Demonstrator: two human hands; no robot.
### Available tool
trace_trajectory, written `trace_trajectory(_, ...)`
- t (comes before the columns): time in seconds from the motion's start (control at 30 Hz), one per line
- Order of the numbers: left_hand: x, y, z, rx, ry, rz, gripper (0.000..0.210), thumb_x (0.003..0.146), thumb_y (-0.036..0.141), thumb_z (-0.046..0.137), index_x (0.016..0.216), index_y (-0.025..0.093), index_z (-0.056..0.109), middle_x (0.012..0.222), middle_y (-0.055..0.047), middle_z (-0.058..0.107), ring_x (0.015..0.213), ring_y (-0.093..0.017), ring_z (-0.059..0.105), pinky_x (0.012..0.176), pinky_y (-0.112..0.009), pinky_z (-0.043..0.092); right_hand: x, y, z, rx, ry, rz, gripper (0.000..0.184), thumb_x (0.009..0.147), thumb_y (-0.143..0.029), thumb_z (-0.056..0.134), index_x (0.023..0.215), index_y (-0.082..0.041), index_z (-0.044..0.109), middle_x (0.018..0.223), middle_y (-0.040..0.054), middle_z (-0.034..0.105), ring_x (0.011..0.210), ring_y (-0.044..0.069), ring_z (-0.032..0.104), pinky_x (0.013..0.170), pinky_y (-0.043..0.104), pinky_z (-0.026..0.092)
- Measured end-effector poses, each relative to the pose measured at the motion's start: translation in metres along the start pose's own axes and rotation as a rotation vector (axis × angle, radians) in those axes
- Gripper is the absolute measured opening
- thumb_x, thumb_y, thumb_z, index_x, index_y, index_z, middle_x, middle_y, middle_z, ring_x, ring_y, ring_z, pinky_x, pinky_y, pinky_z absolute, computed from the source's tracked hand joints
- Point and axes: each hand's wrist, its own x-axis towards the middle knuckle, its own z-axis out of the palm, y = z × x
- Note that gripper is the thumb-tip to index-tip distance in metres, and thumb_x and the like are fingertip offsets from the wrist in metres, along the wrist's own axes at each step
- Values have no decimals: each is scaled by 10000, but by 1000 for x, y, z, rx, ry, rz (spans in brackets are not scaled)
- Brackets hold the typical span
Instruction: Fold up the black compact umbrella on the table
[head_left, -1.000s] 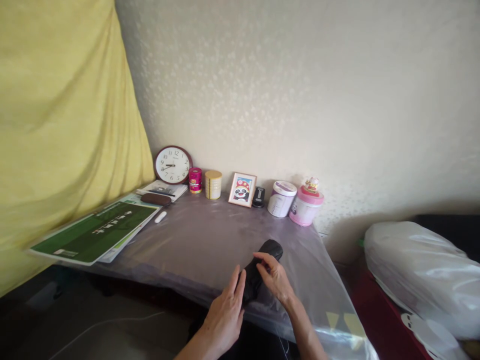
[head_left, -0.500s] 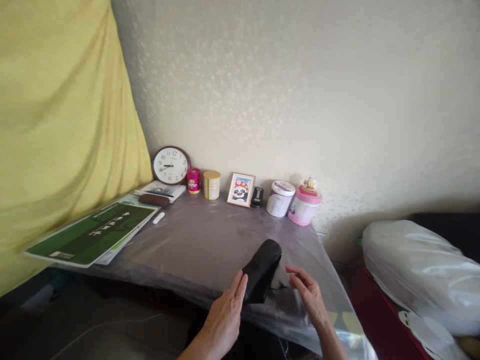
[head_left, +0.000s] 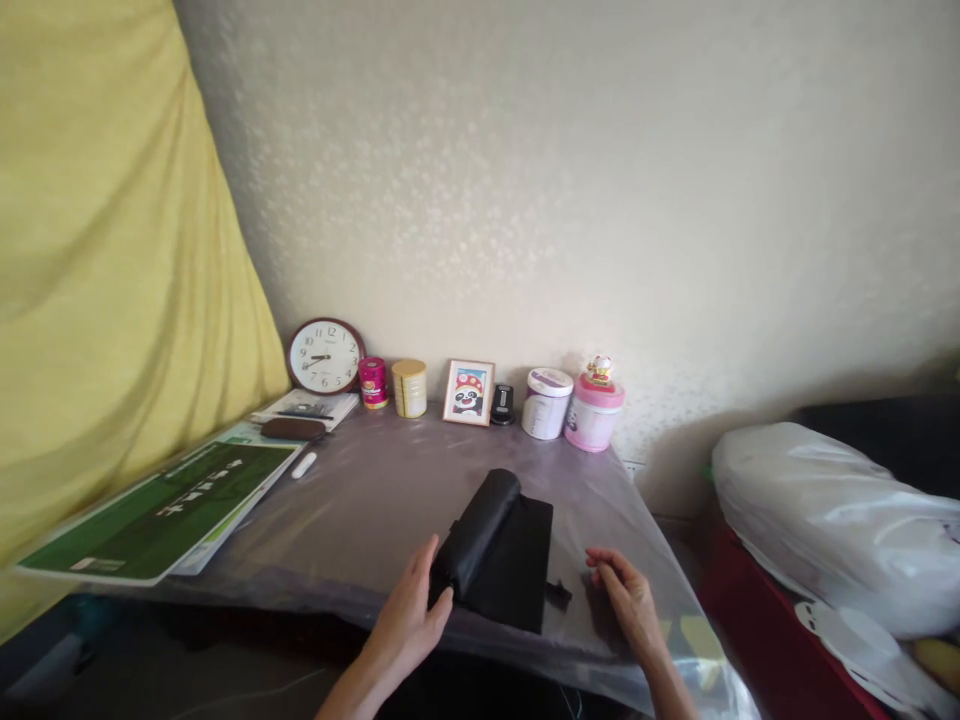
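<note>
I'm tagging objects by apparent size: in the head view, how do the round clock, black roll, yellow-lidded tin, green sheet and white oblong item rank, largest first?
1. Green sheet
2. Black roll, with its flap
3. Round clock
4. Yellow-lidded tin
5. White oblong item

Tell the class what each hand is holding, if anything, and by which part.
The left hand touches the black roll at its near end; whether it grips cannot be told. The right hand shows nothing held.
</note>
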Motion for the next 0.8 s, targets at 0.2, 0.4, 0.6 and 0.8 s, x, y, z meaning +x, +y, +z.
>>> trace_trajectory(0.2,8,2,1,518,-36,76,805,717,53,364,1406,257,0,1495,-120,77,1125,-214,520,847,-300,452,-3,-5,1,-15,5,-11,329,672,-449,561,819,-184,691,724,33,671,582,150,571,560,254,461)
trace_trajectory(0.4,15,11,-13,270,-99,44,816,656,74,388,1403,203,87,1281,-122,461,862,-134,609,710,-224,447,-3,-3,2,-1,24,-40,324,671,-447,545,791,-183,689,689,27,664,554,149,563,537,260,457)
trace_trajectory(0.6,8,32,-30,-451,-307,-79,462,756,416,428,1147,171,399,510,88,463,401,-94,442,424,-209,365,-4,1,1,46,9,-63,332,695,-441,526,818,-172,675,704,32,654,567,161,577,562,276,471)
trace_trajectory(0.8,4,53,-17,11,35,212,430,700,265,475,1124,201,442,995,-73,599,897,-197,599,792,-322,452,-6,-2,0,23,24,-110,323,699,-433,509,791,-173,677,686,39,654,578,188,576,583,305,478)
